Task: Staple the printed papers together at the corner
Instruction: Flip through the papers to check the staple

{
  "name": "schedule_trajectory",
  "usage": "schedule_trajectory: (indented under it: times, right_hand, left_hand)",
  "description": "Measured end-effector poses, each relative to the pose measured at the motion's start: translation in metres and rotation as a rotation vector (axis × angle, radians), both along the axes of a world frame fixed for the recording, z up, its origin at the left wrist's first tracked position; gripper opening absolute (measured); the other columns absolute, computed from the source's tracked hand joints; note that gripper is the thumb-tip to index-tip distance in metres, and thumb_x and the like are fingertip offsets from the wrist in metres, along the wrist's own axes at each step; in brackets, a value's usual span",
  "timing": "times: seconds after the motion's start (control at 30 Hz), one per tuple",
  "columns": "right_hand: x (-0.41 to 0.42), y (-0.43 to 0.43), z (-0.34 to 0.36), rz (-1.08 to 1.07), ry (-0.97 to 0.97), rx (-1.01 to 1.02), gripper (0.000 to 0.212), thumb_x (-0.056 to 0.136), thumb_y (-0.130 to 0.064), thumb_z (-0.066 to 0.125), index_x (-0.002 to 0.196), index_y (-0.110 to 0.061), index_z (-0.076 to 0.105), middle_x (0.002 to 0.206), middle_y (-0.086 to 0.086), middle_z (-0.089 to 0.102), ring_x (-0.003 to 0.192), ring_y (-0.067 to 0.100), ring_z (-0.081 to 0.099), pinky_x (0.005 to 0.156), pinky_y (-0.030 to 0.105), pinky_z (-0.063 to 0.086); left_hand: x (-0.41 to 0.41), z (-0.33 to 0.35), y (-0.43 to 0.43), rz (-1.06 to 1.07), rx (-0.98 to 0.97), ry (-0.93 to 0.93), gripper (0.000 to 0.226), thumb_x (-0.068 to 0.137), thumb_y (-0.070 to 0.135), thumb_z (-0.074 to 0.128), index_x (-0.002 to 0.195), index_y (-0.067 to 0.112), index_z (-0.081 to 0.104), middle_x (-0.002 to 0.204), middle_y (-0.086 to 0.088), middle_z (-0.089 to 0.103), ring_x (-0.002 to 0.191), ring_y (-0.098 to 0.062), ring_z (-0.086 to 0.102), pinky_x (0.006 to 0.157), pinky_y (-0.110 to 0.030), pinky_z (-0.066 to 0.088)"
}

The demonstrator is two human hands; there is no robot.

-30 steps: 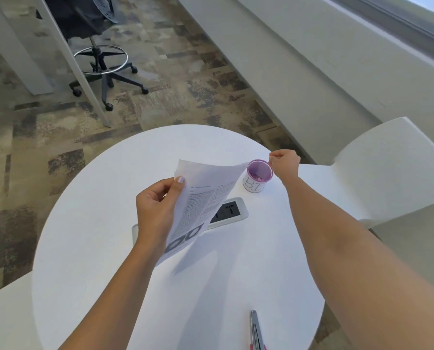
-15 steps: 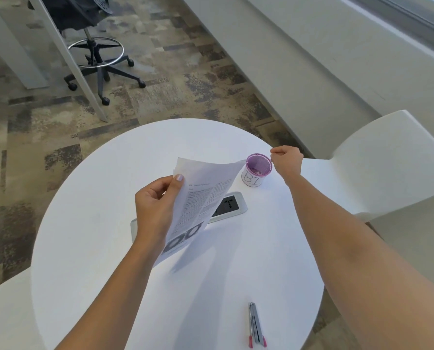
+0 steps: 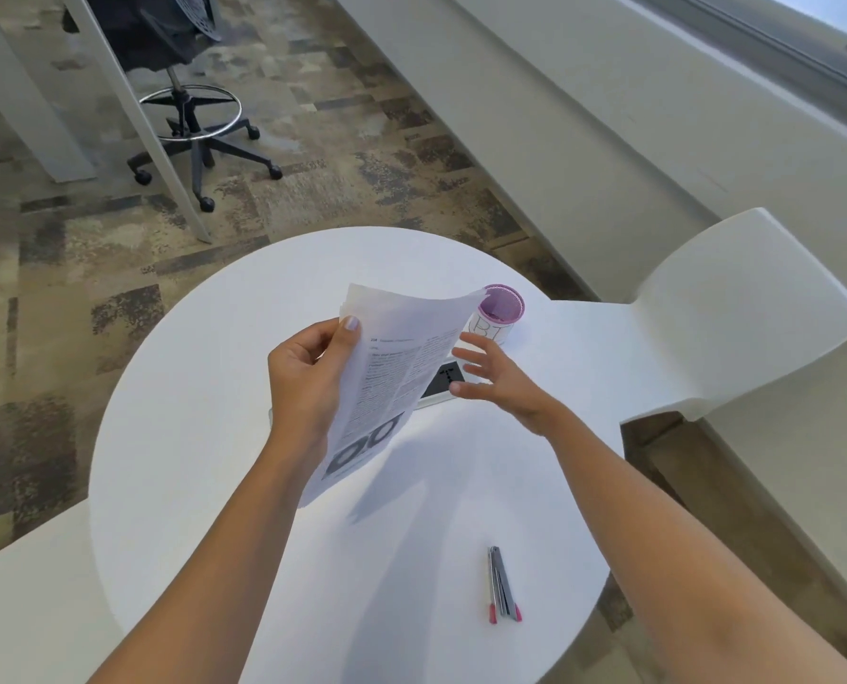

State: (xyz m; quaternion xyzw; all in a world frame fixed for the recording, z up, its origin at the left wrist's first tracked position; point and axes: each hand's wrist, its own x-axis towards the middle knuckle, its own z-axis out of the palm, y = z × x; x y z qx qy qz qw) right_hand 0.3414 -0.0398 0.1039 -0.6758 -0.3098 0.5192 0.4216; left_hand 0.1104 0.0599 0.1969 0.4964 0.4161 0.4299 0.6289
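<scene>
My left hand (image 3: 308, 382) grips a sheaf of printed papers (image 3: 392, 367) by their left edge and holds them tilted above the round white table (image 3: 214, 461). The thumb lies on the top sheet. My right hand (image 3: 490, 377) hovers just right of the papers with fingers spread, holding nothing. It is above a white flat device (image 3: 443, 385) with a dark screen, half hidden under the sheets. I see no stapler.
A purple mesh cup (image 3: 503, 311) stands behind the papers' top right corner. Two grey pens with pink ends (image 3: 503, 585) lie near the table's front right edge. A white chair (image 3: 737, 308) stands at the right, an office chair (image 3: 189, 116) on the carpet beyond.
My right hand has left the purple cup's rim and come back toward the papers, its fingers now spread. The left hand still holds the papers in about the same place.
</scene>
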Motion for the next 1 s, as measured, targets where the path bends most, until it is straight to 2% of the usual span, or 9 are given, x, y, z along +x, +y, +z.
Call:
schedule_trajectory:
  times: [0.07,0.17,0.3,0.5,0.6,0.7,0.83,0.9,1.0]
  right_hand:
    - [-0.018,-0.005,0.006,-0.052,0.000,0.072,0.073,0.073,-0.031,0.085,0.131,-0.046,0.042,0.127,-0.020,0.058,0.126,0.010,0.049,0.097,0.027,0.040]
    - [-0.040,-0.015,0.013,-0.097,0.070,0.162,0.057,0.078,-0.021,0.081,0.129,-0.026,0.055,0.114,-0.004,0.072,0.109,0.010,0.066,0.087,0.022,0.055]
    - [-0.066,-0.037,0.022,-0.095,0.166,0.246,0.035,0.083,-0.024,0.074,0.117,-0.016,0.071,0.121,0.002,0.071,0.114,0.017,0.065,0.092,0.024,0.053]
    - [-0.103,-0.057,0.024,-0.236,0.239,0.286,0.036,0.086,-0.027,0.069,0.119,-0.010,0.068,0.120,0.009,0.070,0.110,0.028,0.067,0.088,0.038,0.057]
    - [-0.115,-0.064,0.026,-0.357,0.223,0.317,0.030,0.088,-0.026,0.067,0.114,-0.012,0.070,0.117,0.009,0.072,0.108,0.030,0.068,0.090,0.040,0.057]
    - [-0.125,-0.073,0.025,-0.463,0.218,0.354,0.027,0.086,-0.027,0.067,0.110,-0.014,0.071,0.115,0.009,0.072,0.107,0.030,0.068,0.090,0.039,0.057]
    - [-0.141,-0.083,0.017,-0.521,0.206,0.359,0.023,0.086,-0.031,0.067,0.106,-0.020,0.072,0.111,0.007,0.074,0.103,0.027,0.069,0.091,0.042,0.056]
    - [-0.151,-0.088,0.011,-0.519,0.195,0.350,0.021,0.090,-0.027,0.063,0.108,-0.020,0.070,0.111,0.004,0.074,0.104,0.024,0.069,0.090,0.038,0.056]
    - [-0.162,-0.095,0.006,-0.500,0.186,0.334,0.022,0.096,-0.024,0.058,0.115,-0.018,0.066,0.113,0.000,0.073,0.105,0.017,0.069,0.082,0.023,0.056]
  left_hand:
    - [-0.008,0.002,0.000,-0.008,0.007,-0.019,0.018,0.088,0.027,0.069,0.072,0.030,0.077,0.078,0.017,0.075,0.073,0.005,0.065,0.063,-0.009,0.048]
    - [-0.022,0.005,0.000,-0.018,0.032,-0.029,0.016,0.089,0.027,0.068,0.076,0.028,0.077,0.080,0.014,0.076,0.075,0.000,0.067,0.065,-0.013,0.051]
    - [-0.037,0.007,0.001,0.008,0.066,-0.053,0.014,0.090,0.025,0.067,0.080,0.026,0.076,0.081,0.014,0.076,0.077,-0.003,0.067,0.068,-0.017,0.053]
    - [-0.051,0.002,-0.010,0.042,0.094,-0.098,0.009,0.091,0.025,0.066,0.085,0.025,0.073,0.083,0.012,0.074,0.077,-0.003,0.067,0.068,-0.017,0.052]
    - [-0.063,-0.006,-0.015,-0.033,0.071,-0.091,0.005,0.085,0.030,0.072,0.090,0.028,0.071,0.081,0.010,0.075,0.075,-0.006,0.069,0.064,-0.018,0.054]
    - [-0.077,-0.026,-0.024,-0.194,0.047,0.029,0.028,0.076,0.036,0.077,0.099,0.024,0.068,0.089,0.004,0.077,0.081,-0.011,0.072,0.066,-0.021,0.056]
    - [-0.086,-0.059,-0.041,-0.275,0.039,0.128,0.025,0.080,0.031,0.074,0.100,0.016,0.072,0.097,0.003,0.076,0.089,-0.014,0.072,0.076,-0.029,0.057]
    - [-0.087,-0.073,-0.046,-0.252,0.006,0.124,0.020,0.083,0.028,0.073,0.100,0.017,0.072,0.095,0.010,0.076,0.088,-0.009,0.071,0.076,-0.025,0.056]
    - [-0.088,-0.089,-0.051,-0.212,-0.008,0.090,0.016,0.085,0.024,0.072,0.100,0.017,0.071,0.091,0.018,0.075,0.086,-0.003,0.070,0.071,-0.017,0.055]
